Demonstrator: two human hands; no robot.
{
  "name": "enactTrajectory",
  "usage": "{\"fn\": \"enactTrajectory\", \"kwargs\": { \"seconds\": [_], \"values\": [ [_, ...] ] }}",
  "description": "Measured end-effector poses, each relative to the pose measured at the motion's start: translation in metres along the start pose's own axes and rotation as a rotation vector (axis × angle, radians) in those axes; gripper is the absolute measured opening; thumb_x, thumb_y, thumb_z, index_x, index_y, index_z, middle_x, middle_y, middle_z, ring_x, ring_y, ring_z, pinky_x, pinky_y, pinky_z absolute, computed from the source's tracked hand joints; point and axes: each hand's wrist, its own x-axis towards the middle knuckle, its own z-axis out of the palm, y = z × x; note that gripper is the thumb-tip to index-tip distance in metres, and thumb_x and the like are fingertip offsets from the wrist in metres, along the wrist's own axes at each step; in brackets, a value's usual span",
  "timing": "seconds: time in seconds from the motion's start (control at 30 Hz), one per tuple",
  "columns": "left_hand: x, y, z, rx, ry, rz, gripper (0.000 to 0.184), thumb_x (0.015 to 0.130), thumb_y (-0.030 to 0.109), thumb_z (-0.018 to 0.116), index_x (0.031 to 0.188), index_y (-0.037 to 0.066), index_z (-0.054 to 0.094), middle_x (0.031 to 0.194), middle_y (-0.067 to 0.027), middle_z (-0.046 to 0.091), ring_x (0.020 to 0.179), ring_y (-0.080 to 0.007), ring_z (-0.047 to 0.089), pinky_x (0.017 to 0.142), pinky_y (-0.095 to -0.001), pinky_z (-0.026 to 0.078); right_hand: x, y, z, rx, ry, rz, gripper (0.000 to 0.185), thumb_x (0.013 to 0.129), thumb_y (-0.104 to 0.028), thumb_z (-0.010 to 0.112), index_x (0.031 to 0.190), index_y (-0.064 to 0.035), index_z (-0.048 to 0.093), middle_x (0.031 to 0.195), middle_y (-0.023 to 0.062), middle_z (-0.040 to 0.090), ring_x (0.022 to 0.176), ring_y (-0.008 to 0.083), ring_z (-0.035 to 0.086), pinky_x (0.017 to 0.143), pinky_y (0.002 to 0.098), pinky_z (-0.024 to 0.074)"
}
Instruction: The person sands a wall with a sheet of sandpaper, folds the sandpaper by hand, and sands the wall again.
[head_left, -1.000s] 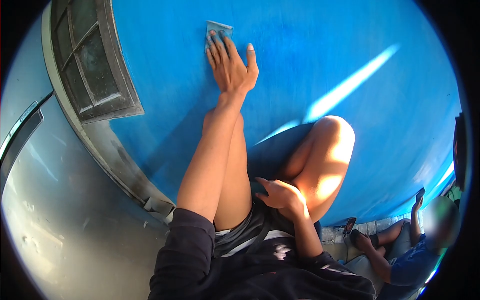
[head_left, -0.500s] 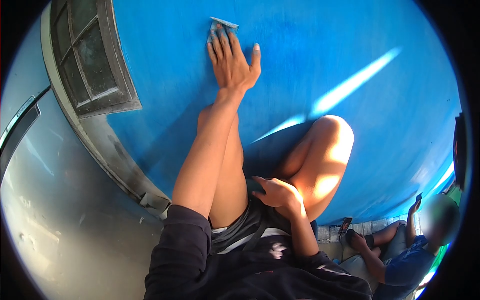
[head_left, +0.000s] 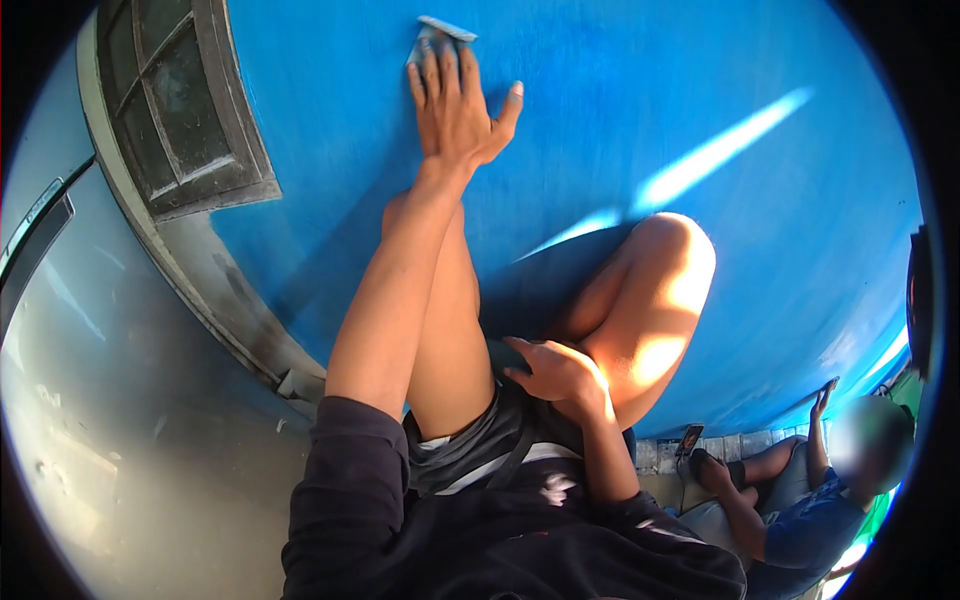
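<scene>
Blue wall (head_left: 640, 120), unevenly toned, beside a framed window (head_left: 187, 115); work appears under way, its finished extent indeterminable. Right hand (head_left: 556, 372) at the lap, its grip hidden. Left hand (head_left: 450, 115), fingers outstretched, unclenched, pressing a small sheet (head_left: 447, 28) against the wall.

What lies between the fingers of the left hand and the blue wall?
A thin, pale sheet lies there, between the left hand and the blue wall, as the head view shows.
</scene>
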Motion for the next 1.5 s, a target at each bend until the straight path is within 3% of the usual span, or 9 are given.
{"fn": "enactTrajectory", "kwargs": {
  "seconds": [0.07, 0.13, 0.43, 0.63, 0.83, 1.17, 1.27, 1.33, 1.5],
  "values": [
    [0.000, 0.003, -0.006, -0.033, -0.037, 0.040, 0.076, 0.095, 0.051, 0.055, 0.144, -0.006, 0.046, 0.153, -0.0325, 0.040, 0.146, -0.0494, 0.032, 0.121, -0.0598, 0.020, 0.001, 0.006, 0.006, 0.003, 0.030, -0.016, 0.060, 0.096, -0.036, 0.064, 0.145, -0.0040, 0.050, 0.112, 0.0268, 0.070, 0.106, 0.0426, 0.067, 0.095, 0.0480, 0.0516],
    [0.003, -0.001, -0.005, -0.127, -0.151, 0.392, 0.068, 0.094, 0.051, 0.055, 0.139, -0.001, 0.055, 0.154, -0.0237, 0.044, 0.145, -0.0440, 0.036, 0.120, -0.0594, 0.023, 0.004, 0.007, 0.007, -0.003, 0.016, -0.016, 0.060, 0.096, -0.036, 0.064, 0.145, -0.0041, 0.050, 0.112, 0.0269, 0.070, 0.106, 0.0426, 0.067, 0.095, 0.0479, 0.0516],
    [0.000, -0.017, -0.004, 0.013, 0.080, -0.007, 0.068, 0.097, 0.046, 0.053, 0.140, -0.007, 0.050, 0.149, -0.0333, 0.044, 0.143, -0.0481, 0.036, 0.119, -0.0615, 0.022, 0.002, 0.009, 0.008, 0.015, 0.061, -0.036, 0.059, 0.095, -0.034, 0.064, 0.145, -0.0053, 0.051, 0.107, 0.0256, 0.071, 0.106, 0.0411, 0.067, 0.093, 0.0476, 0.0527],
    [-0.002, -0.002, -0.010, -0.145, -0.144, 0.463, 0.066, 0.094, 0.047, 0.056, 0.136, -0.004, 0.057, 0.150, -0.0270, 0.048, 0.143, -0.0391, 0.042, 0.121, -0.0567, 0.025, 0.005, 0.016, 0.014, -0.002, 0.105, -0.091, 0.059, 0.095, -0.034, 0.064, 0.145, -0.0049, 0.051, 0.109, 0.0254, 0.070, 0.104, 0.0411, 0.067, 0.091, 0.0473, 0.0532],
    [0.002, -0.004, 0.004, -0.057, 0.030, 0.105, 0.066, 0.094, 0.048, 0.055, 0.139, -0.001, 0.055, 0.155, -0.0239, 0.044, 0.145, -0.0471, 0.035, 0.121, -0.0573, 0.024, 0.008, 0.018, 0.014, 0.004, 0.104, -0.112, 0.059, 0.095, -0.034, 0.064, 0.145, -0.0055, 0.051, 0.107, 0.0248, 0.071, 0.102, 0.0414, 0.068, 0.090, 0.0474, 0.0533],
    [-0.004, -0.010, 0.008, -0.006, 0.073, -0.375, 0.085, 0.100, 0.055, 0.044, 0.148, -0.015, 0.035, 0.157, -0.0382, 0.028, 0.150, -0.0503, 0.022, 0.124, -0.0583, 0.011, 0.006, 0.013, 0.009, -0.011, 0.056, -0.061, 0.059, 0.094, -0.036, 0.064, 0.144, -0.0060, 0.051, 0.104, 0.0256, 0.071, 0.103, 0.0414, 0.068, 0.090, 0.0476, 0.0535],
    [-0.003, -0.011, 0.002, -0.026, 0.034, -0.202, 0.082, 0.099, 0.054, 0.046, 0.146, -0.013, 0.041, 0.155, -0.0360, 0.033, 0.149, -0.0483, 0.027, 0.124, -0.0585, 0.015, 0.010, 0.019, 0.016, -0.022, 0.081, -0.084, 0.060, 0.094, -0.036, 0.064, 0.144, -0.0061, 0.051, 0.104, 0.0260, 0.071, 0.102, 0.0415, 0.068, 0.090, 0.0477, 0.0534],
    [-0.002, -0.009, -0.006, -0.152, -0.197, 0.188, 0.078, 0.097, 0.053, 0.049, 0.143, -0.009, 0.047, 0.153, -0.0303, 0.041, 0.147, -0.0449, 0.034, 0.124, -0.0571, 0.019, 0.012, 0.021, 0.020, -0.014, 0.083, -0.090, 0.059, 0.094, -0.036, 0.063, 0.144, -0.0060, 0.051, 0.105, 0.0259, 0.071, 0.102, 0.0416, 0.068, 0.090, 0.0478, 0.0534],
    [-0.001, 0.005, 0.005, -0.206, -0.091, 0.359, 0.068, 0.095, 0.046, 0.055, 0.137, -0.008, 0.055, 0.153, -0.0263, 0.045, 0.143, -0.0449, 0.040, 0.120, -0.0558, 0.027, 0.007, 0.014, 0.011, -0.027, 0.062, -0.066, 0.059, 0.095, -0.035, 0.063, 0.145, -0.0058, 0.051, 0.105, 0.0255, 0.071, 0.101, 0.0416, 0.068, 0.089, 0.0478, 0.0536]
  ]
}}
